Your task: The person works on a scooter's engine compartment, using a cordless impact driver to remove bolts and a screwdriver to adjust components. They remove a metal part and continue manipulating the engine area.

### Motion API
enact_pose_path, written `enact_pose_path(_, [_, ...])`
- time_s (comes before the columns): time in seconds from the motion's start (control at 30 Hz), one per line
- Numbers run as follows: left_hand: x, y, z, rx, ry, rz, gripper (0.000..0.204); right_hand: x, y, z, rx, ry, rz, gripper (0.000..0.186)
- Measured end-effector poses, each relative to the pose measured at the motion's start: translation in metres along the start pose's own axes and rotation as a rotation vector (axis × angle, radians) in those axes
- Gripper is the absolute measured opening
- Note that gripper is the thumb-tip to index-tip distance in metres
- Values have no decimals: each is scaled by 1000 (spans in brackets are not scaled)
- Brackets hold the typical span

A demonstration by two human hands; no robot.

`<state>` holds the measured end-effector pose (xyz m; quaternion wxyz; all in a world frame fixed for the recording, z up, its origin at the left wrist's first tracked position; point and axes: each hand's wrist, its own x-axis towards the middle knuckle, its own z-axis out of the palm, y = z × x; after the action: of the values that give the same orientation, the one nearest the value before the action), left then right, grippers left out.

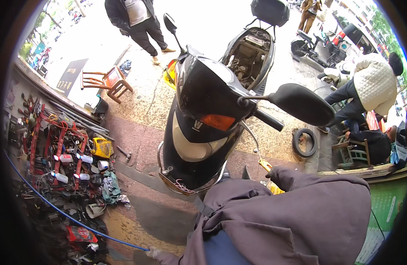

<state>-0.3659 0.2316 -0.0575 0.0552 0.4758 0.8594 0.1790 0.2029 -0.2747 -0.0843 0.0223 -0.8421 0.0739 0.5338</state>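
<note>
A black scooter (203, 92) stands upright in front of me, its seat area open and its inner parts showing. Low on the left, my left hand (154, 252), in a pale glove, is closed round the end of a blue hose (75, 219) that runs to the left edge. On the right, my right hand (269, 174) is partly covered by its brown sleeve. It grips a yellow-handled tool (264, 165) just below the scooter's brake lever (253, 135). The tool's exact kind cannot be made out.
At left, a cluttered rack (60, 145) bears tools and spray bottles. A hammer (124, 153) lies on the ground near a wooden chair (111, 83). A tyre (304, 142) lies at right. One person (139, 26) stands beyond the scooter; another (371, 84) bends at right.
</note>
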Motion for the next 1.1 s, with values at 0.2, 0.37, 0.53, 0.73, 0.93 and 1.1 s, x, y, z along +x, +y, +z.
enact_pose_path(0.2, [94,38,-14,110,58,64,30,-3,-22,49,104,-163,-32,40])
enact_pose_path(0.37, [193,75,3,26,-57,125,30,-74,-46,122,328,-58,-30,41])
enact_pose_path(0.53, [265,164,26,-261,-140,100,57,-168,-90,217,668,75,-11,43])
enact_pose_path(0.73, [265,331,-55,3,535,838,72,-302,-172,263,997,176,-184,52])
enact_pose_path(0.93, [219,463,-62,-489,537,1373,50,-292,-247,285,624,355,-296,75])
enact_pose_path(1.1, [111,501,49,-1056,-1440,864,17,-297,-267,286,978,528,-256,67])
